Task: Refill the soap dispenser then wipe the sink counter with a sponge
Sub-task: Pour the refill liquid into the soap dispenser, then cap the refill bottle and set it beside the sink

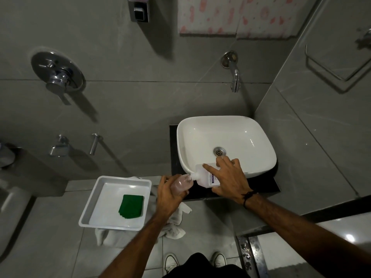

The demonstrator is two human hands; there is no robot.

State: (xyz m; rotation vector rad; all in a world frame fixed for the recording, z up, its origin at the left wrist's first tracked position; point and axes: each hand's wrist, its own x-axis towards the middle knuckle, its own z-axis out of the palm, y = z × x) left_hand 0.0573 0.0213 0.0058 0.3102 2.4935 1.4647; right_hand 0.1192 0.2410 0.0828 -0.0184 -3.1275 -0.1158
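Observation:
My left hand (167,194) grips a small clear pinkish soap dispenser bottle (183,183), tilted with its open mouth toward the right. My right hand (228,180) holds a white refill bottle (204,178) with a purple label, tipped on its side so its nozzle meets the dispenser's mouth. Both bottles hover over the front left corner of the black counter (267,185), at the rim of the white basin (224,135). A green sponge (131,206) lies in a white tray (90,207) to the left.
A wall tap (233,75) juts out above the basin. White cloth (174,223) is bunched under and beside the tray. A shower mixer (57,74) and fittings are on the left wall. My shoes (170,262) show on the tiled floor below.

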